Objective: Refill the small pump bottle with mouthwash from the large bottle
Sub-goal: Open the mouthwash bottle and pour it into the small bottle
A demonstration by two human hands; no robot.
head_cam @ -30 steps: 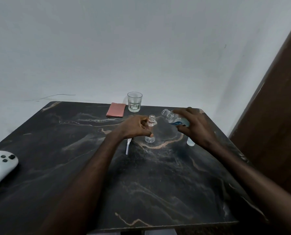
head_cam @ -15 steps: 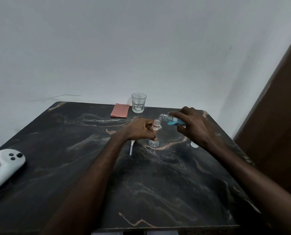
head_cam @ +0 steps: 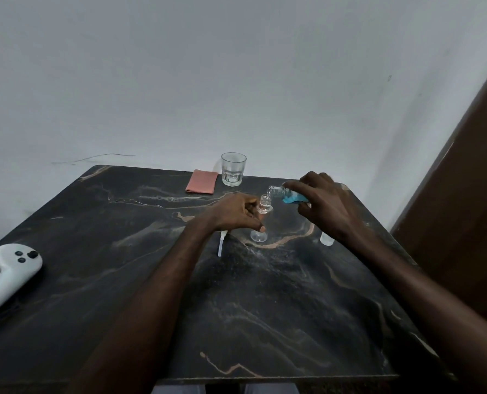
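Far left: white handheld controller (head_cam: 7, 273) lies on the dark marble table (head_cam: 265, 308); its lower end is cut off by the frame edge.

Back centre: folded pink cloth (head_cam: 202, 181) lies flat, with an empty drinking glass (head_cam: 233, 168) upright just to its right.

Centre: white pump tube (head_cam: 221, 245) lies on the table. Its upper end is hidden under the left wrist, so the pump head cannot be made out.

Left hand (head_cam: 236, 212) is curled around the small pump bottle (head_cam: 261, 220), thumb across the lower front and fingers behind. The bottle is clear and uncapped, and it stands upright on the table with its long axis vertical and its mouth up. Much of its body is covered by the hand. Fill level not readable.

Right hand (head_cam: 324, 206) is wrapped around the large bottle (head_cam: 286, 194), held above the table. Long axis near horizontal. The open neck points left and sits just above and to the right of the small bottle's mouth. Blue liquid pools along the lower side. The rear of the bottle is hidden in the palm. No stream can be discerned.

Right: small white cap-like object (head_cam: 326, 238), partly hidden behind the right wrist.
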